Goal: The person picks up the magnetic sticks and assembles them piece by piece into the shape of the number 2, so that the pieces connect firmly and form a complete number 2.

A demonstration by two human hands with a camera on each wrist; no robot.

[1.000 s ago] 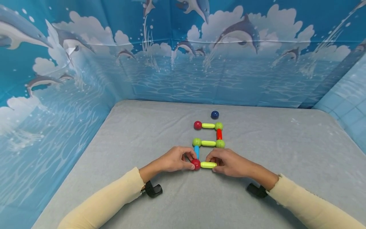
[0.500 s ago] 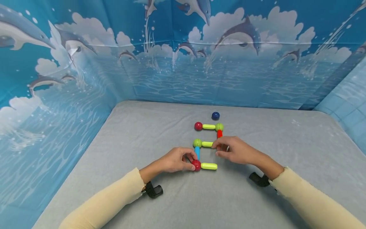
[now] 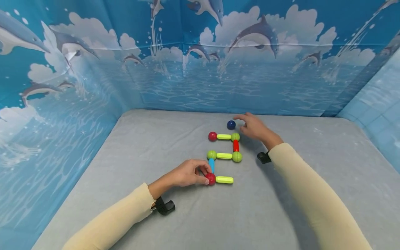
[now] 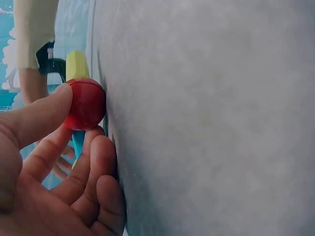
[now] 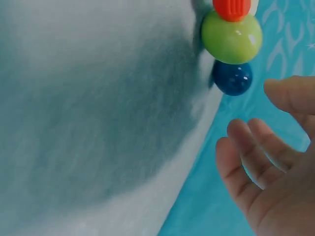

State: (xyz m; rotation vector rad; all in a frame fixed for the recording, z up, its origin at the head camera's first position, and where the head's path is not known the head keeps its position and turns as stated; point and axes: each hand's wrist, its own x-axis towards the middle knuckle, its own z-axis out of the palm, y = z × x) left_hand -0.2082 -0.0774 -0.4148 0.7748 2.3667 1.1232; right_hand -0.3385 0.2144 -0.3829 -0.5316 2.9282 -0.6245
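Observation:
My left hand (image 3: 190,172) pinches a red ball (image 4: 87,104) between thumb and fingers at the near left corner of a chain of balls and rods. From that ball a yellow-green rod (image 3: 224,180) points right with a bare end, and a blue rod (image 3: 211,165) runs back to a green ball (image 3: 211,155). The chain goes on through another green ball (image 3: 237,157), a red rod (image 3: 235,146) and a far green ball (image 3: 235,136). Beside a loose dark blue ball (image 3: 231,125) my right hand (image 3: 252,127) hovers with fingers spread, apart from it in the right wrist view.
At the chain's far left end is a second red ball (image 3: 213,136). Everything lies on a grey cloth-covered table (image 3: 168,139). Dolphin-printed curtains (image 3: 200,80) stand behind and at the left.
My right hand has left the near yellow-green rod and moved away across the chain to the dark blue ball at the back. The left hand keeps its hold on the red ball.

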